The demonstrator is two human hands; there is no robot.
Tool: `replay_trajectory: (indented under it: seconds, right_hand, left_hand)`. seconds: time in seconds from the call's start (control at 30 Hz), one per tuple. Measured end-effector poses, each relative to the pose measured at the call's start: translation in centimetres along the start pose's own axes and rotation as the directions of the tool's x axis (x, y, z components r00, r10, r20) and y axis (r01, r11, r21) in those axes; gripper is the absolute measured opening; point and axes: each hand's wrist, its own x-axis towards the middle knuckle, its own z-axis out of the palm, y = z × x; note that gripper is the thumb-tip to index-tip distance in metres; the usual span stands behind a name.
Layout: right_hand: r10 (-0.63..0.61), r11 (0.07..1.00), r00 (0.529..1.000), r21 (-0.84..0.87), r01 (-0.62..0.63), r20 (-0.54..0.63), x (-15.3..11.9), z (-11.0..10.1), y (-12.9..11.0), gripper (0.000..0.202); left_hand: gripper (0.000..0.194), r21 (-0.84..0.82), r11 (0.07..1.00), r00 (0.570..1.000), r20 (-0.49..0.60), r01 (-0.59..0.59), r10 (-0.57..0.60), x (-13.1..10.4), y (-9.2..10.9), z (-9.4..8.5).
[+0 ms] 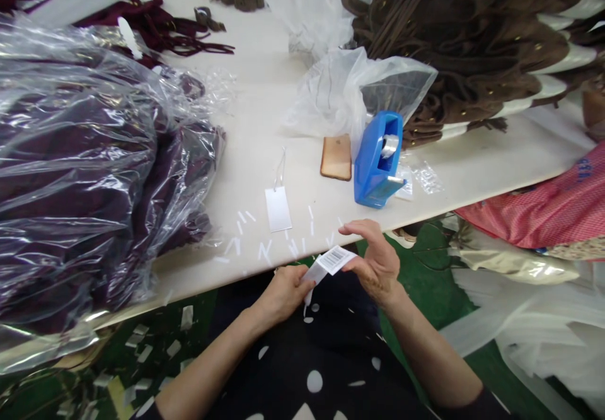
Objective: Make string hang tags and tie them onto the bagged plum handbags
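My left hand (283,291) is closed, thumb and fingers pinching a narrow white paper piece just in front of the table edge. A white barcode label (334,259) lies across the upper end of that piece, its bars facing up. My right hand (375,259) has its fingers apart; the thumb tip meets the label's right edge, while the index finger stays clear of it. On the table beyond my hands rests a blank white hang tag (278,209) with a thin string loop.
A blue tape dispenser (378,161) stands beside a brown-edged tan patch (336,157). Plastic-wrapped dark purple goods (85,155) fill the left; brown goods (472,48) are piled at right behind a clear bag (331,92). Small white strips lie near the table's front edge.
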Motion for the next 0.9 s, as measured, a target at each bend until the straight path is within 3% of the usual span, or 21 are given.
replay_trajectory:
  seconds: [0.1, 0.17, 0.3, 0.4, 0.47, 0.57, 0.67, 0.73, 0.8, 0.9]
  right_hand:
    - [-0.250, 0.961, 0.968, -0.129, 0.245, -0.026, 1.0, -0.4, 0.1, 0.044]
    - [-0.319, 0.937, 0.948, -0.151, 0.315, -0.002, 1.5, -0.5, 0.0, 0.046]
    - [-0.310, 0.934, 0.949, -0.168, 0.314, 0.054, 2.0, -0.7, 0.0, 0.045]
    - [-0.231, 0.951, 0.968, -0.185, 0.247, 0.102, 2.1, -0.7, 0.0, 0.047]
    - [-0.207, 0.961, 0.971, -0.161, 0.224, 0.120, 2.1, -0.6, 0.0, 0.052]
    - [-0.215, 0.970, 0.966, -0.087, 0.228, 0.146, 2.2, -0.3, -0.2, 0.061]
    - [-0.268, 0.963, 0.952, 0.005, 0.270, 0.149, 2.2, 0.2, -0.5, 0.068]
    - [-0.311, 0.950, 0.937, 0.060, 0.305, 0.158, 2.2, 0.4, -0.8, 0.071]
    - [-0.306, 0.952, 0.934, 0.080, 0.296, 0.185, 2.2, 0.6, -1.0, 0.070]
    - [-0.243, 0.970, 0.945, 0.056, 0.236, 0.217, 2.1, 0.6, -1.2, 0.067]
  left_hand:
    - [0.016, 0.352, 0.935, 0.994, -0.083, -0.038, 0.071, 0.3, -0.5, -0.1]
    - [0.017, 0.527, 0.849, 0.994, -0.079, -0.028, 0.081, 0.3, -0.6, -0.2]
    - [0.046, 0.766, 0.643, 0.995, -0.066, 0.006, 0.070, -0.2, -0.6, 0.1]
    - [0.046, 0.779, 0.624, 0.992, -0.021, -0.059, 0.121, -1.2, 0.0, 0.0]
    - [0.029, 0.672, 0.731, 0.980, -0.044, -0.114, 0.193, -1.9, 1.1, -0.5]
    - [0.022, 0.354, 0.908, 0.952, -0.120, -0.225, 0.282, -2.4, 3.2, -1.8]
    - [0.021, -0.025, 0.980, 0.980, -0.043, -0.196, 0.195, -2.0, 4.8, -2.7]
    - [0.026, -0.271, 0.960, 0.993, 0.070, -0.076, 0.099, -1.6, 5.1, -2.8]
    - [0.032, -0.466, 0.885, 0.985, 0.145, -0.014, 0.092, -1.3, 5.1, -2.6]
    - [0.024, -0.586, 0.810, 0.971, 0.203, 0.015, 0.128, -1.3, 5.0, -2.3]
